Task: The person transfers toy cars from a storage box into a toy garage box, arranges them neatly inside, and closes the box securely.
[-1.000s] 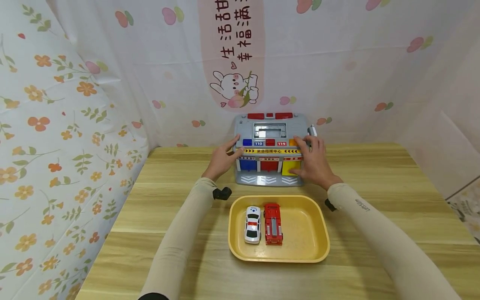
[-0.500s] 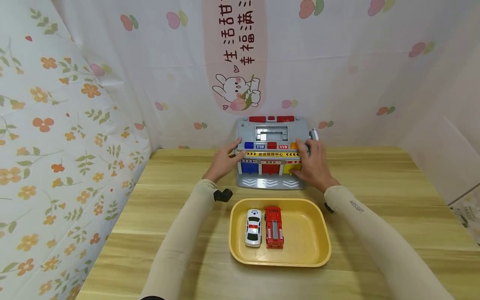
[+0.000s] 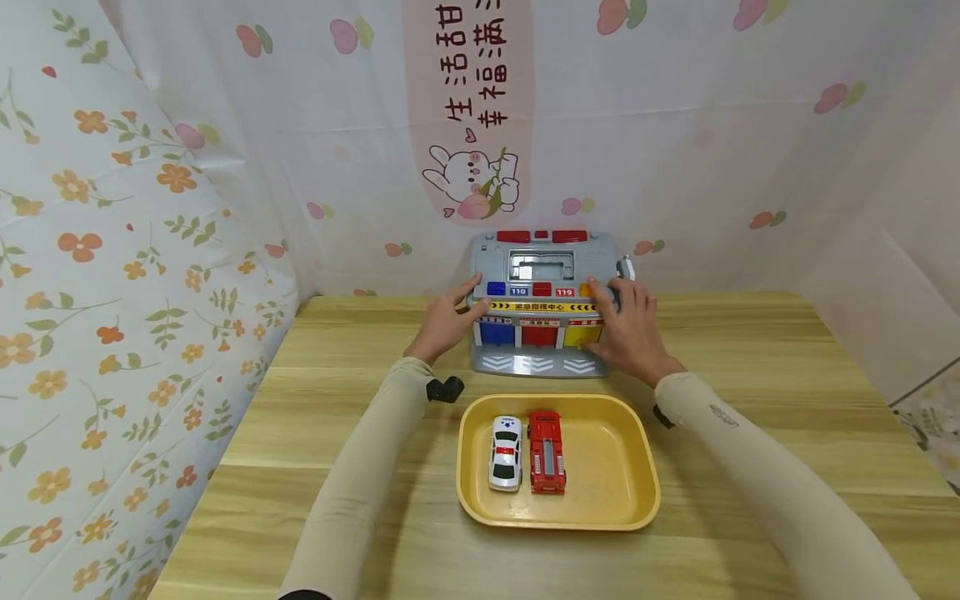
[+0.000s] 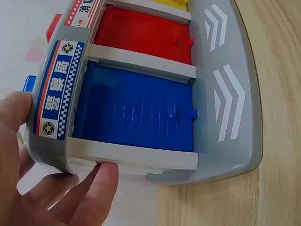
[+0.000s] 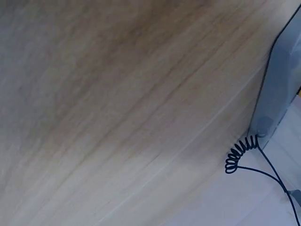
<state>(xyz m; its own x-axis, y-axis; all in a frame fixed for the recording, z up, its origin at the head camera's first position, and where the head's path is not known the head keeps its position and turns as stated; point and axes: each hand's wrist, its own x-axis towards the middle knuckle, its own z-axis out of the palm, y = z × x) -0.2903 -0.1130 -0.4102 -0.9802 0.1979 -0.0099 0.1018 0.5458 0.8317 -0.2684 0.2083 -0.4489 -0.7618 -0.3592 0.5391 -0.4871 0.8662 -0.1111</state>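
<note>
A grey toy garage (image 3: pixel 540 364) stands against the back curtain, with a blue door (image 3: pixel 497 334), a red door (image 3: pixel 539 336) and a yellow door (image 3: pixel 577 336) along its front. My left hand (image 3: pixel 442 323) grips its left front corner. In the left wrist view the left fingers (image 4: pixel 101 190) touch the white side wall beside the blue door. My right hand (image 3: pixel 633 333) holds the right front part, fingers over the roof near an orange light and thumb by the yellow door. The right hand does not show in the right wrist view.
A yellow tray (image 3: pixel 558 523) in front of the garage holds a white police car (image 3: pixel 506 454) and a red fire truck (image 3: pixel 547 454). A dark coiled cord (image 5: pixel 240 153) hangs from the garage's side. The wooden table (image 3: pixel 360 433) lies beneath everything.
The yellow door stood out a little one second ago and now sits flush in its frame, with the right thumb beside it. The left hand keeps its place.
</note>
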